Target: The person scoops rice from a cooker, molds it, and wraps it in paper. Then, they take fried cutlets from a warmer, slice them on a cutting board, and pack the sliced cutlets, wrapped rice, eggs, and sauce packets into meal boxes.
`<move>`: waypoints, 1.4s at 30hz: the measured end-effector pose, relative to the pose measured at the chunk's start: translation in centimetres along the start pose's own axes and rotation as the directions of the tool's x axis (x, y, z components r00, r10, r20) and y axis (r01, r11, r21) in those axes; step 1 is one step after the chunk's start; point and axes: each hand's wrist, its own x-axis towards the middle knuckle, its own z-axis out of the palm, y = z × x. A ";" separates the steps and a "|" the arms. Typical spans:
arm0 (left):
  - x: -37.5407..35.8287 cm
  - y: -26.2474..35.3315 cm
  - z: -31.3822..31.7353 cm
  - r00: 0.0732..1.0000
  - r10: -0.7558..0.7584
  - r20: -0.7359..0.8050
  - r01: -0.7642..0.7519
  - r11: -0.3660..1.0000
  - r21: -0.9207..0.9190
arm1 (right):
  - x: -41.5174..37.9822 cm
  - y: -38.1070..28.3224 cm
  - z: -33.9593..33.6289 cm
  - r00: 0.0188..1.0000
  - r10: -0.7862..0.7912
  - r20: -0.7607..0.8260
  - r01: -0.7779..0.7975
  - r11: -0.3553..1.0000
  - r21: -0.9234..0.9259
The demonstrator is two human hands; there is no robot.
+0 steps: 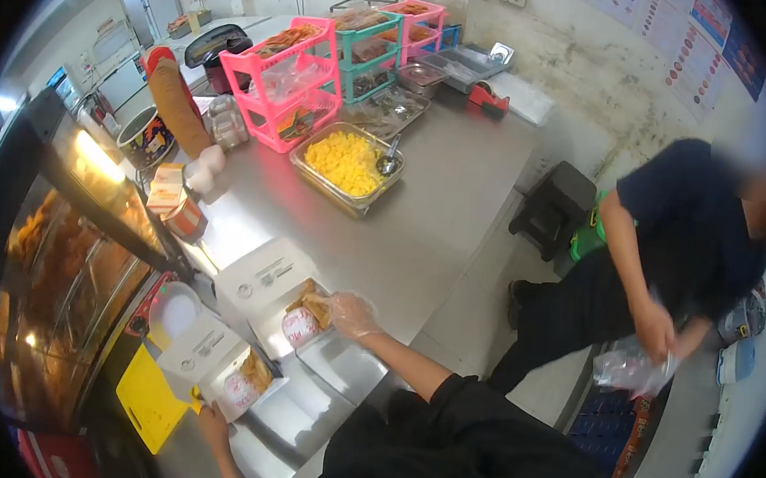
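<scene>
My right hand (354,315), in a clear plastic glove, has its fingers closed on a piece of fried chicken (312,303) at the edge of the upper white box (256,275). Beside the chicken sits a round wrapped bundle (299,326) with red print. The lower white box (202,349), lid also up, holds a similar wrapped bundle (240,392) and a fried piece (256,372). Near that box's lower corner my left hand (213,424) is closed around a small yellow-and-black thing (197,396), too small to name.
A yellow cutting board (148,398) lies left of the boxes, by a lit glass food warmer (79,262). Farther back are a metal tray of yellow food (346,164) with a spoon, and pink stacked racks (287,81). At right, a co-worker (668,232) handles a plastic bag (631,370).
</scene>
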 end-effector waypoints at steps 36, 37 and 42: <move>-9.7 34.0 11.6 0.774 -0.530 -0.346 0.533 0.841 -0.097 | 10.1 3.9 -0.3 0.270 -0.962 0.039 0.904 0.268 0.332; -8.4 34.6 12.1 0.793 -0.451 -0.409 0.467 0.882 -0.065 | 10.1 4.0 -0.5 0.217 -0.975 -0.052 0.958 0.202 0.203; -5.1 37.8 13.1 0.859 -0.372 -0.351 0.316 0.926 -0.209 | 9.0 3.3 -3.4 0.371 -0.803 0.467 0.911 0.413 -0.014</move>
